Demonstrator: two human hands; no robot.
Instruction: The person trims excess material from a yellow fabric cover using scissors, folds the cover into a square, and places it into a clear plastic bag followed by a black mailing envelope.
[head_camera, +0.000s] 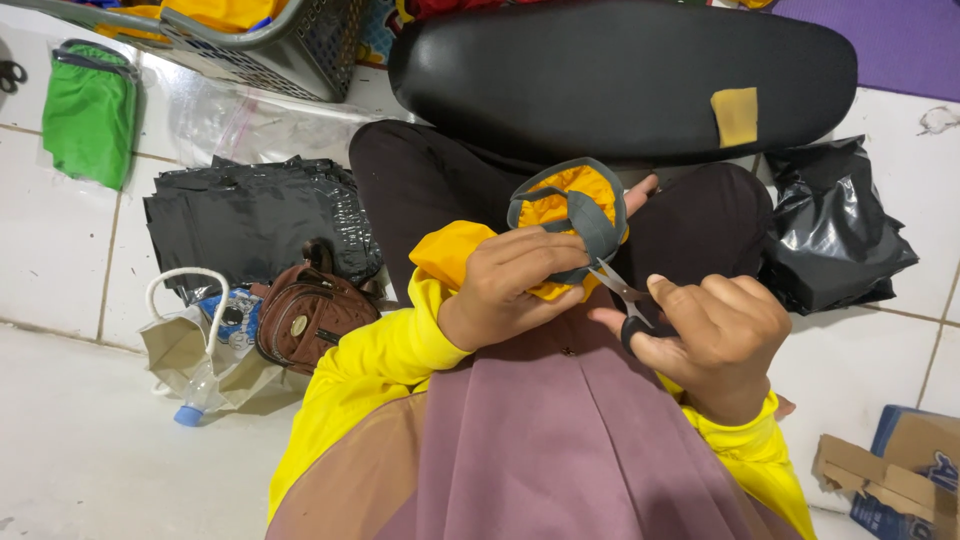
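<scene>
Mauve cloth (560, 440) drapes our lap nearest us; just beyond it our left hand (510, 285) clenches the yellow fabric piece (560, 205) with grey trim, raising it so the scissors (620, 300), gripped through the handle by our right hand (715, 335), meet its edge.

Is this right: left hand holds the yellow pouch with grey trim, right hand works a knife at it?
Not quite. In the head view the right hand works scissors, not a knife. The left hand does hold the yellow pouch with grey trim.
</scene>
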